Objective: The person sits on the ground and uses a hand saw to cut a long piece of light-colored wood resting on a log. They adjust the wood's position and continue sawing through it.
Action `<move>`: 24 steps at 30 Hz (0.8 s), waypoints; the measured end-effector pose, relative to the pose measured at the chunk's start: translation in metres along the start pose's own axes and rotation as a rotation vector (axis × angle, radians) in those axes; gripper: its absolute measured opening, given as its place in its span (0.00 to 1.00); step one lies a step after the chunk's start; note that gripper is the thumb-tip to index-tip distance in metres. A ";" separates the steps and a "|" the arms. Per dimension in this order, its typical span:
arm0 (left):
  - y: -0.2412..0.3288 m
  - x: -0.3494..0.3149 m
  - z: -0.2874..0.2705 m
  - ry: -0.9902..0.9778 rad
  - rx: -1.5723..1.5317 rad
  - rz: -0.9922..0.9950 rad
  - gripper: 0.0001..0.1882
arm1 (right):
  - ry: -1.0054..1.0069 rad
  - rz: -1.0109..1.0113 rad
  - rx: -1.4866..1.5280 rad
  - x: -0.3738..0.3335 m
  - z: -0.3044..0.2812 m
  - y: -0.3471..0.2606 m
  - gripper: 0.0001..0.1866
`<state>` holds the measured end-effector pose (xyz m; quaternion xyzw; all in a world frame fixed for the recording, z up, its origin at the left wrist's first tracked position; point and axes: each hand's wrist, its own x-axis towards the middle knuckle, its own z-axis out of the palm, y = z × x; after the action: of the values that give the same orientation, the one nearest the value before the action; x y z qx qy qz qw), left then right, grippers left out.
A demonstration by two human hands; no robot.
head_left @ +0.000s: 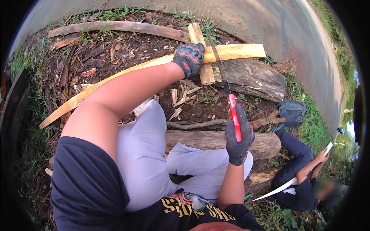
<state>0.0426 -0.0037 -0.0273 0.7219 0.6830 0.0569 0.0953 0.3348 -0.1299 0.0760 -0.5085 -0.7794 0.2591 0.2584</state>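
A long, pale, slightly curved wooden plank [239, 51] runs from the lower left to the upper right, over a short rough wooden block [207, 74] and a weathered log [250, 78]. My left hand [189, 58], in a black glove with red trim, is closed on the plank beside the block. In my right hand [239, 140], also gloved, is the red handle of a handsaw [220, 67]. Its dark blade slants up and away across the plank, just right of the block. Whether the teeth have cut into the wood is hard to see.
A curved grey-brown board [123, 26] lies at the far side by the paved road [266, 23]. Another log [266, 145] lies near my legs, with wood chips [185, 94] around. At right are a dark bag [292, 112] and another person [298, 173] holding a pale strip.
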 end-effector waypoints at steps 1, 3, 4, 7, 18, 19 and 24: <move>0.000 0.001 0.011 0.029 0.014 -0.033 0.22 | 0.002 -0.008 0.005 0.003 0.000 0.004 0.27; 0.000 0.000 0.008 -0.035 0.044 -0.071 0.25 | -0.006 0.029 0.065 0.006 -0.001 0.011 0.27; 0.002 -0.002 0.007 -0.068 0.060 -0.089 0.27 | -0.018 0.075 0.118 0.006 -0.002 0.013 0.27; 0.002 -0.004 -0.040 -0.353 -0.003 -0.157 0.37 | -0.028 0.079 0.107 0.004 -0.002 0.012 0.27; -0.035 -0.030 -0.008 -0.167 -0.164 -0.133 0.35 | -0.123 0.086 0.035 -0.027 -0.033 -0.038 0.28; -0.034 -0.025 -0.010 -0.145 -0.172 -0.113 0.35 | -0.145 0.109 0.006 -0.038 -0.053 -0.041 0.28; -0.018 -0.014 -0.025 -0.153 -0.173 -0.063 0.28 | -0.100 0.086 -0.061 -0.058 -0.081 -0.051 0.29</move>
<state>0.0193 -0.0154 -0.0058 0.6914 0.6887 0.0571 0.2107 0.3755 -0.1898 0.1616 -0.5357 -0.7764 0.2711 0.1918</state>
